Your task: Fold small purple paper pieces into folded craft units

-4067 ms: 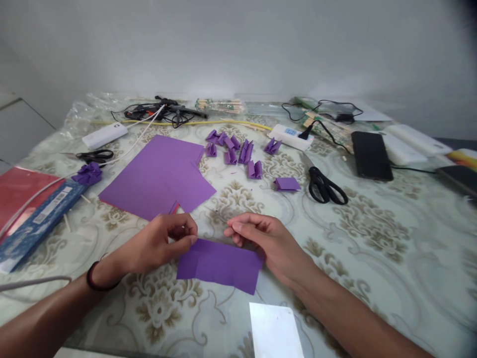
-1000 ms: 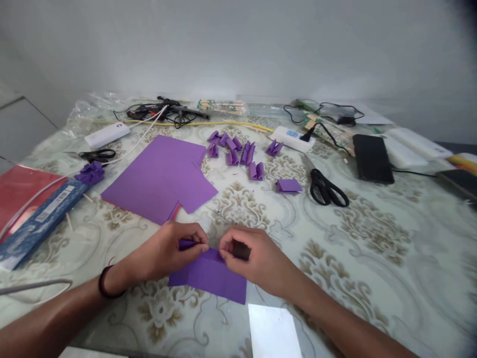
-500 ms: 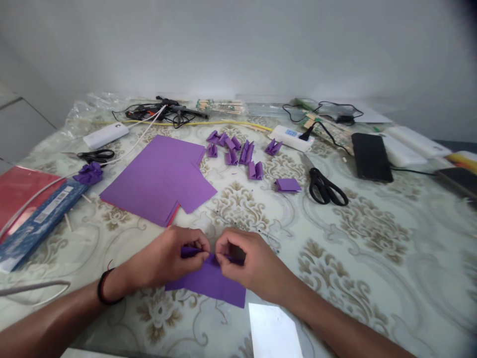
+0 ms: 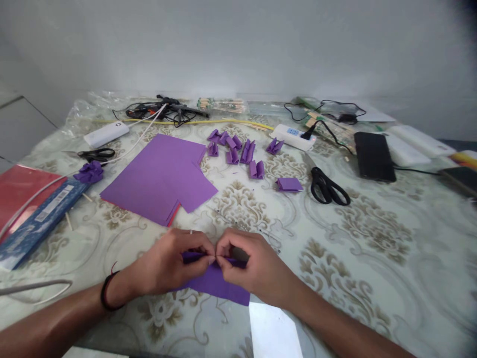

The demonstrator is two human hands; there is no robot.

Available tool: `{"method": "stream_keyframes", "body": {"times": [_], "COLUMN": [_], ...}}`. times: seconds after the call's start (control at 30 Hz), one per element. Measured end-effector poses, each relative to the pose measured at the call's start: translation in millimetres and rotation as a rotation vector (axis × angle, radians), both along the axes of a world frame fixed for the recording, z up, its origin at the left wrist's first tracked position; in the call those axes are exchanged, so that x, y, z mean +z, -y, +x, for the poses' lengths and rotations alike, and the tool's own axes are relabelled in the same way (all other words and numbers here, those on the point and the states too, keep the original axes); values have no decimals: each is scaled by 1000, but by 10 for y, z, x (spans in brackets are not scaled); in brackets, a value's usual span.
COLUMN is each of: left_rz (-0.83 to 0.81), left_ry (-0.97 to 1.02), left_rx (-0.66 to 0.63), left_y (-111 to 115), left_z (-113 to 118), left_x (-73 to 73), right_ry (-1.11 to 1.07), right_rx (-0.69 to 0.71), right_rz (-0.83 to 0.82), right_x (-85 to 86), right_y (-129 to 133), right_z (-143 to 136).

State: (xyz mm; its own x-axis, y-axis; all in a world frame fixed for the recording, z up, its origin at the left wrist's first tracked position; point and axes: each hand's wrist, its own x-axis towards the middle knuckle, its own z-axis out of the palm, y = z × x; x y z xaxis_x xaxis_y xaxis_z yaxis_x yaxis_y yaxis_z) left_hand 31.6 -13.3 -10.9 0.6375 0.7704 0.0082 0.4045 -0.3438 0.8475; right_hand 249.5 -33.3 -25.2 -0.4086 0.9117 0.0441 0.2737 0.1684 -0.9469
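Note:
A strip of purple paper point(image 4: 223, 288) lies at the near middle of the table, its far edge raised between my fingers. My left hand point(image 4: 175, 261) pinches that edge between thumb and forefinger. Right beside it, my right hand point(image 4: 253, 268) pinches the same edge, the fingertips of both hands nearly touching. The paper under the fingers is partly hidden. Beyond my hands lies a stack of purple sheets point(image 4: 156, 174) with a red edge showing beneath. Several folded purple pieces point(image 4: 248, 150) stand farther back, and a flat folded piece point(image 4: 289, 184) sits to their right.
Black-handled scissors point(image 4: 328, 188) and a phone point(image 4: 373, 156) lie at right. A power strip point(image 4: 293, 136) and tangled black cables point(image 4: 167, 110) are at the back. At left are a crumpled purple piece point(image 4: 89, 172), a blue package point(image 4: 40, 219) and other scissors point(image 4: 97, 154).
My left hand has shifted slightly right, its fingertips now closer to those of my right hand. The strip's near right corner has moved slightly right.

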Motion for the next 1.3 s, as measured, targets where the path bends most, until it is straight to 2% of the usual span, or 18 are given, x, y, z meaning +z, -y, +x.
{"method": "stream_keyframes", "body": {"times": [0.33,0.5,0.7,0.8,0.93,1.13,1.3], "left_rz": [-1,-49,-39,-41,-80,-72,-16], "left_ry": [-9,11,-8,-20,-15,41,80], "left_rx": [72,144,191,167,93,27,41], "left_y": [-159,-273,-294,-270,-204,-103,-56], "left_z": [-150,-251,-274,-233,-168,-99,-69], "left_x": [100,139,160,147,92,39,64], "right_ry": [5,-41,-90,-56,19,8,-21], "right_rx": [-50,-81,-137,-152,-106,-18,-16], "right_rz": [52,8,2,87,220,167,190], "right_x": [13,32,62,79,63,-23,-9], "right_y": [-114,-176,-188,-167,-117,-35,-7], "right_z": [160,234,282,263,185,83,58]}}
